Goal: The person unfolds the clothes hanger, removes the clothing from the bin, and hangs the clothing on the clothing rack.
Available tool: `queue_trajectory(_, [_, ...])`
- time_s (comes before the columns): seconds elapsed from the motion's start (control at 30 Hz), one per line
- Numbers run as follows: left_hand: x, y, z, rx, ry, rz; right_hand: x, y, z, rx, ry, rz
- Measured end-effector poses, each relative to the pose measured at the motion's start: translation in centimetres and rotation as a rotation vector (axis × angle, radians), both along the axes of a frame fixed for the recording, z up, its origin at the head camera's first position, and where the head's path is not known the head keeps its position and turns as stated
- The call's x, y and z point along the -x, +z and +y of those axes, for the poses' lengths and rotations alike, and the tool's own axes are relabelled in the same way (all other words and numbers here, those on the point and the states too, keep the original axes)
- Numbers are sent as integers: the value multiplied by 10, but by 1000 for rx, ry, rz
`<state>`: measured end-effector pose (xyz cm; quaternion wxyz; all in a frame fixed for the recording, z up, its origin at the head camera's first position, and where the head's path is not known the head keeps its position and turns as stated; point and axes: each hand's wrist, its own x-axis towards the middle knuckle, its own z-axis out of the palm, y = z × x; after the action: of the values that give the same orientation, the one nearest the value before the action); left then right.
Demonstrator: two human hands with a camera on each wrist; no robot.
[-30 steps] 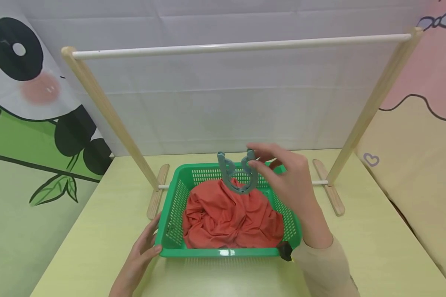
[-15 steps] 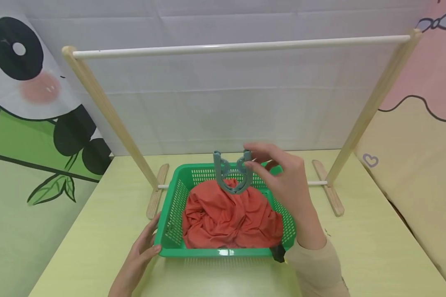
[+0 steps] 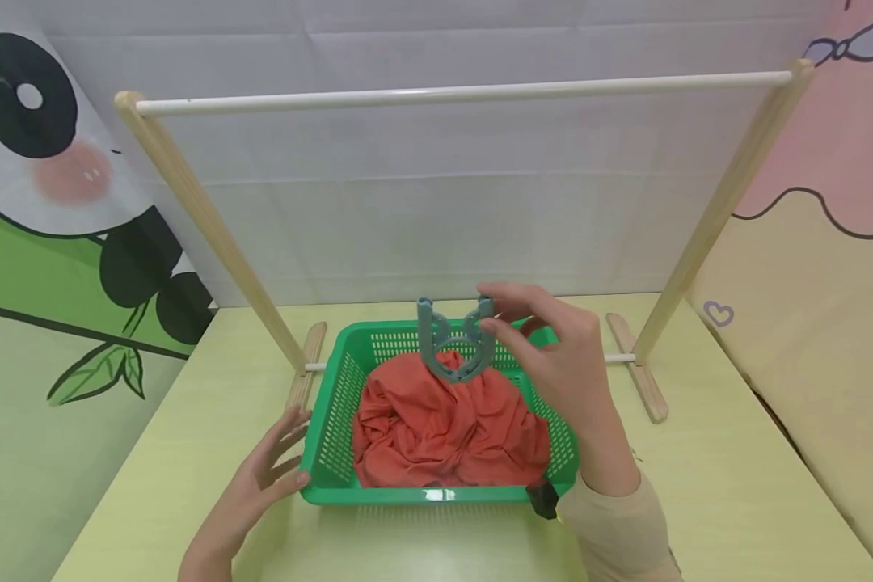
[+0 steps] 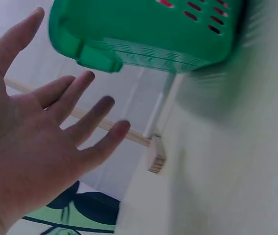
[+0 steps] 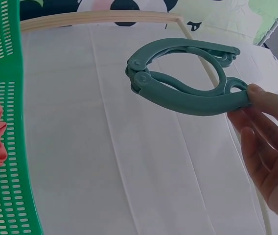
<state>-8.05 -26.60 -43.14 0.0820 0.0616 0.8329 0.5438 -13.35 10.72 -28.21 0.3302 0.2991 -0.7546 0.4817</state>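
Right hand (image 3: pixel 560 364) pinches the grey-green clip hanger (image 3: pixel 454 339) by one tip; slippage likely. Left hand (image 3: pixel 258 485) spread wide beside the green basket (image 3: pixel 327 453).

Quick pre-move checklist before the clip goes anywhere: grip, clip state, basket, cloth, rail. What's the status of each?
1. Right hand holds the grey-green clip by one arm with its fingertips: ok.
2. Clip free of the orange cloth: cannot tell from the head view; the right wrist view shows the clip in the air with nothing caught in it.
3. Clip's two curved arms joined at the hinge, tips together: ok.
4. Left hand steadying the green basket: not ok; fingers are spread, apart from the basket.
5. Cloth lies bunched inside the basket: ok.
6. White rail bare, nothing hung on it: ok.
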Motion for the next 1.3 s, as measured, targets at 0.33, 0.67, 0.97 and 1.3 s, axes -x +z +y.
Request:
queue_trajectory(0.33, [18,79,17,7,73,292,-1,0,1,-2,-14,12])
queue_trajectory(0.67, [38,134,71,-103,-33,429,-2,-2,3,-11,-34,26])
queue_trajectory(0.97, [52,172,113,-138,-135,514,-1,-2,2,-14,-32,23])
queue_trajectory(1.3, [61,167,147,-226,-206,527,0,-1,1,8,-31,46])
